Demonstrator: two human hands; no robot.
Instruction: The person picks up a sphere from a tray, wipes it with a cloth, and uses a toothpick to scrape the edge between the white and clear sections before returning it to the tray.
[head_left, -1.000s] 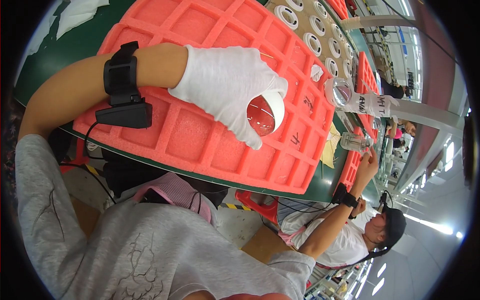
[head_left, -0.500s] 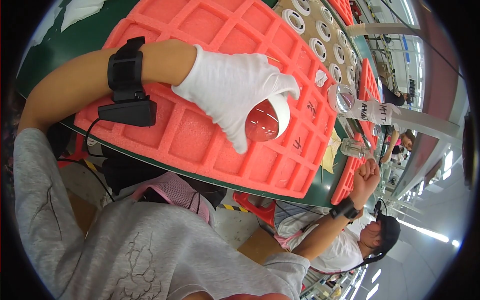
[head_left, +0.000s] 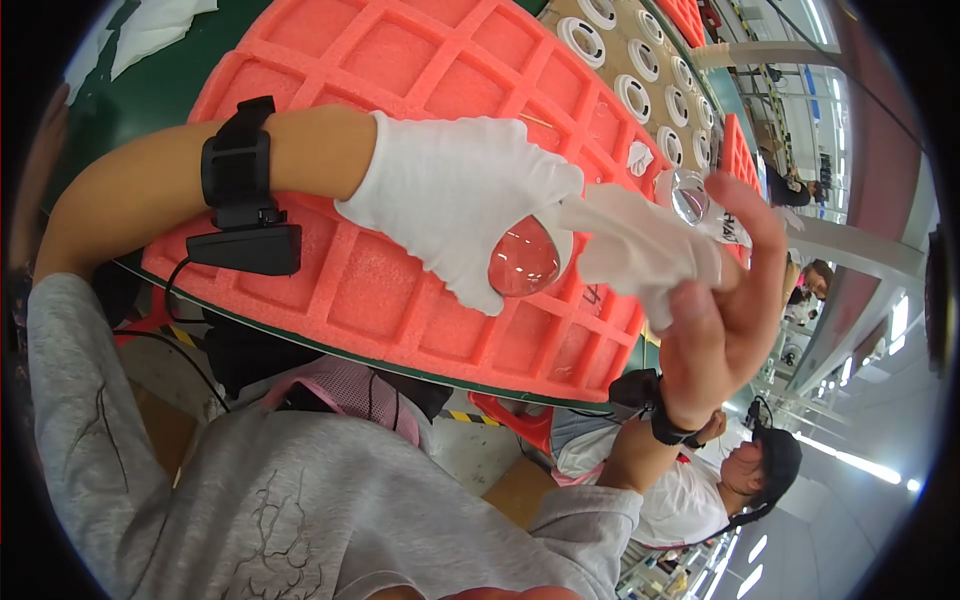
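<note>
Green table [head_left: 150, 92], brightly lit workroom [head_left: 855, 500]

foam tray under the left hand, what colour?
Foam tray: coral pink-red, shown best in the head view.

A grey top [head_left: 370, 490], its sleeves ending near the elbows — dark branching lines [head_left: 275, 530] across the front. White glove [head_left: 440, 200] on the left hand [head_left: 470, 215]; black wrist strap [head_left: 236, 170] with boxy unit [head_left: 245, 250] and thin black cable [head_left: 172, 290]. Right wrist — dark band [head_left: 672, 425].
</note>
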